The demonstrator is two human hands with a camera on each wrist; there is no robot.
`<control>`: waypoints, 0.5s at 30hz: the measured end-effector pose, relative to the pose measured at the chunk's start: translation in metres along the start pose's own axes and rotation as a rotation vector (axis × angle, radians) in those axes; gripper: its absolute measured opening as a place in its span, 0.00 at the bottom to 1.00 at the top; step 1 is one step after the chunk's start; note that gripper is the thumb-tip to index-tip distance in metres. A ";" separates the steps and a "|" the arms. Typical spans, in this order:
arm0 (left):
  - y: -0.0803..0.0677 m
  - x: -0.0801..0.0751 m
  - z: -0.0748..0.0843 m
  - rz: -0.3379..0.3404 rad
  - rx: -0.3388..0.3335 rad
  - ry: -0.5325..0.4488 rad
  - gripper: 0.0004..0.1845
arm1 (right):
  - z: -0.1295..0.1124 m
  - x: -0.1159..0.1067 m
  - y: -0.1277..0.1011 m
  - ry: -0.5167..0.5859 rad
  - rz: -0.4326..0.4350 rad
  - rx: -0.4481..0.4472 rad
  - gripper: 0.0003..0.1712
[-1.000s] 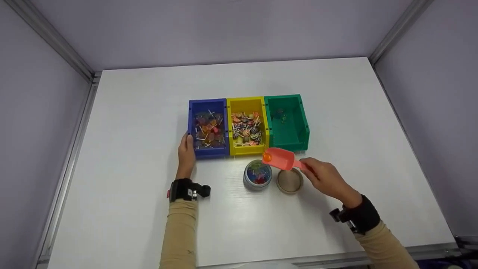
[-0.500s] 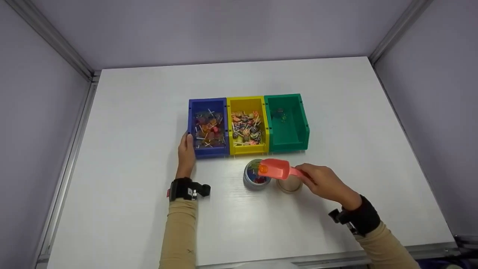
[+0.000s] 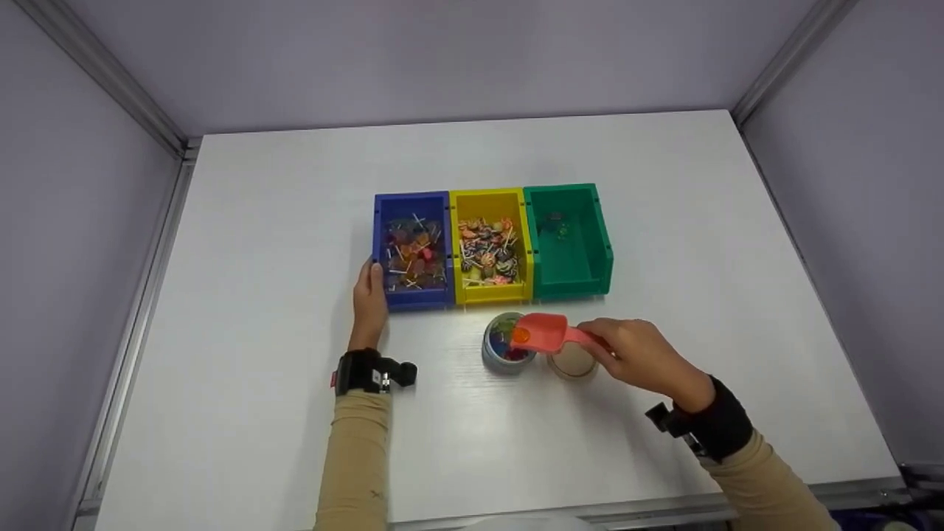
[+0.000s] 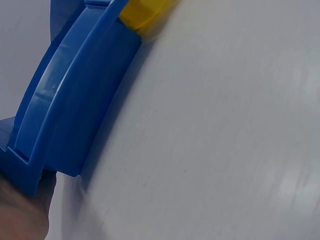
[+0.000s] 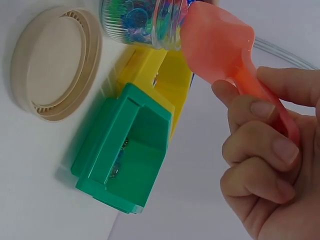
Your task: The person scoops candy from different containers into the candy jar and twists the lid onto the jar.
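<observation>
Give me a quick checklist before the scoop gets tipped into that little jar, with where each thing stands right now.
1. Right hand grips the handle of the pink scoop: ok.
2. Orange candy sits in the scoop bowl near its lip: ok.
3. Scoop lip is over the mouth of the clear jar: ok.
4. Jar is open, its beige lid lying flat beside it: ok.
5. Room left in the jar for more: cannot tell; it already holds coloured candies.
6. Left hand rests against the blue bin at its left wall: ok.
</observation>
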State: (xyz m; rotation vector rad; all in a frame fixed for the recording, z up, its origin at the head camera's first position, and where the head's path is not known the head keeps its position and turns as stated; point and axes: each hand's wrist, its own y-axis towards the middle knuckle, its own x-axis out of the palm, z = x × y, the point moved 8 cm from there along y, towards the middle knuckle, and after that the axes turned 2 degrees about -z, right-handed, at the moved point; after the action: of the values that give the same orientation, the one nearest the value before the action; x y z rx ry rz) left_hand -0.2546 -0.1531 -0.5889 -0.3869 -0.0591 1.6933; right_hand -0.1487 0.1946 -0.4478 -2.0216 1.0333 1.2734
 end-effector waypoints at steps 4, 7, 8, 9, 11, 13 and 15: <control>0.001 0.000 0.000 0.011 0.008 0.007 0.29 | -0.006 -0.004 0.005 -0.019 -0.016 -0.007 0.12; 0.001 0.000 -0.001 0.011 0.006 0.000 0.29 | -0.011 -0.006 0.009 -0.025 -0.038 0.001 0.12; 0.000 0.000 -0.001 0.007 0.005 -0.001 0.29 | -0.012 -0.007 0.010 -0.025 -0.044 0.005 0.13; 0.000 0.000 -0.001 0.003 0.002 0.002 0.30 | -0.013 -0.008 0.011 -0.031 -0.044 0.005 0.12; 0.000 0.000 -0.001 0.002 0.002 0.006 0.30 | -0.015 -0.010 0.012 -0.040 -0.037 0.003 0.12; 0.000 0.000 -0.001 0.001 0.005 0.017 0.30 | -0.017 -0.012 0.012 -0.046 -0.028 -0.004 0.11; 0.000 0.000 -0.002 0.005 0.008 0.024 0.29 | -0.018 -0.013 0.012 -0.048 -0.021 -0.013 0.10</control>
State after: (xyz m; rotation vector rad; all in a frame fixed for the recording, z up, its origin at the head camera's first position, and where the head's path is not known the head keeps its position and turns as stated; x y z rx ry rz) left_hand -0.2545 -0.1535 -0.5905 -0.4016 -0.0344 1.6933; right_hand -0.1530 0.1779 -0.4285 -1.9967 0.9815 1.3143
